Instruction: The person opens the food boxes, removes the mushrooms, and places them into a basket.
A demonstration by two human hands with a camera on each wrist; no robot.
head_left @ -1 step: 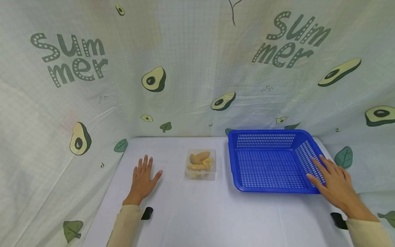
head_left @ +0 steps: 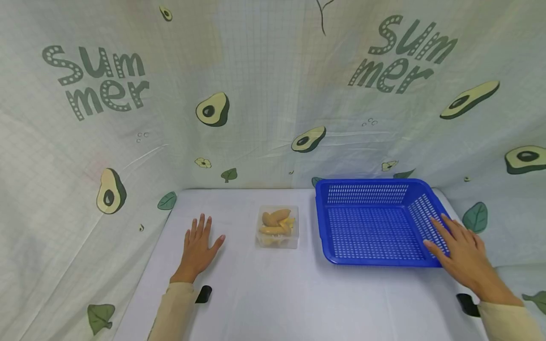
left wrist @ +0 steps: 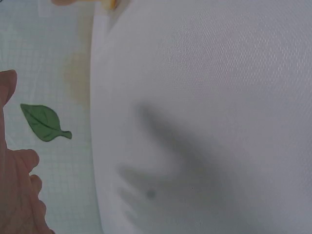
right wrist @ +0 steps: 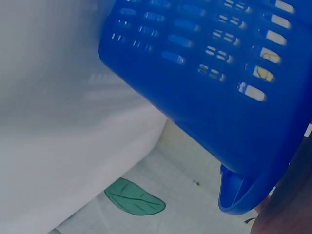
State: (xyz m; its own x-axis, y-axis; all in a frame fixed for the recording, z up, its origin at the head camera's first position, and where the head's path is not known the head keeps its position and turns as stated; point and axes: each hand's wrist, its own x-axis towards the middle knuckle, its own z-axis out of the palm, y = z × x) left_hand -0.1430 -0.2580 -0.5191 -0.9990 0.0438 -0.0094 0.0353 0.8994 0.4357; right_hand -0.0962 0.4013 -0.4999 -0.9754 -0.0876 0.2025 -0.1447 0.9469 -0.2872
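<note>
Over the left side of the white table [head_left: 239,293], my left hand [head_left: 197,251] has its fingers straight and its thumb spread, holding nothing. Its shadow falls on the cloth in the left wrist view. To its right stands a small clear plastic box [head_left: 262,244] with tan, oblong pieces [head_left: 277,217] and some yellow ones inside. My right hand [head_left: 462,255] lies over the right rim of a blue perforated plastic basket [head_left: 362,260], fingers loosely extended and thumb toward its front corner. In the right wrist view the basket's outer wall [right wrist: 195,102] fills much of the picture, with part of the hand beside the rim.
A pale curtain [head_left: 264,61] printed with avocados, leaves and lettering hangs behind the table and at both sides. The basket stands near the back right edge. A small black piece [head_left: 204,294] shows beside the left wrist, another [head_left: 468,304] beside the right.
</note>
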